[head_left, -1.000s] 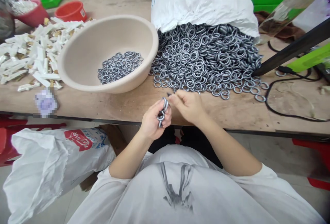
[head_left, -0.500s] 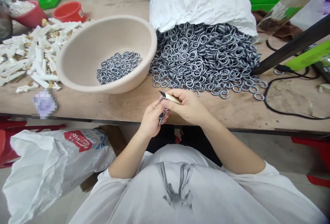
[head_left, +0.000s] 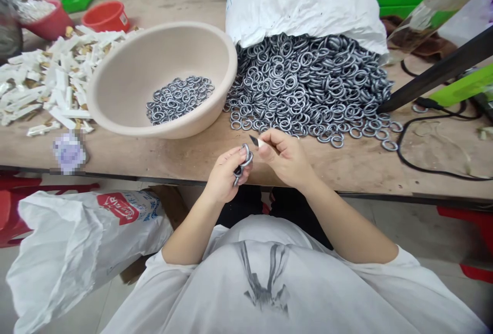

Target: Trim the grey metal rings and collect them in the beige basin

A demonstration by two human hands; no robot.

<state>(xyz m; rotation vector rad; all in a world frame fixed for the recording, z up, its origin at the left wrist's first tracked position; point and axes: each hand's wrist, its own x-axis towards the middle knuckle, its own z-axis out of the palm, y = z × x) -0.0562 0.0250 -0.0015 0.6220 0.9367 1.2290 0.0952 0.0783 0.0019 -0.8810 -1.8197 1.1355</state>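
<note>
Several grey rings (head_left: 247, 156) are gripped in my left hand (head_left: 226, 172), one of them standing up between thumb and forefinger. My right hand (head_left: 287, 158) is closed around a small knife (head_left: 254, 141) with a dark pointed blade and a pale handle, partly hidden by the fingers. The blade tip points left, a little apart from the held rings. Beyond my hands, a large heap of the same grey rings (head_left: 300, 87) spills over the table. To its left, a big beige basin (head_left: 115, 77) stands tilted, with a smaller pile of rings (head_left: 179, 100) inside.
A white sack (head_left: 304, 11) lies behind the heap. Pale wrapped strips (head_left: 57, 82) cover the table's left, near red bowls (head_left: 106, 17). On the right are a dark slanted bar (head_left: 435, 70) and a black cable (head_left: 431, 164). Another white sack (head_left: 88, 236) sits below the table edge.
My hands have moved apart: the knife blade was against the held rings and is now to their right. A ring in my left hand shows more fully. The view has shifted slightly.
</note>
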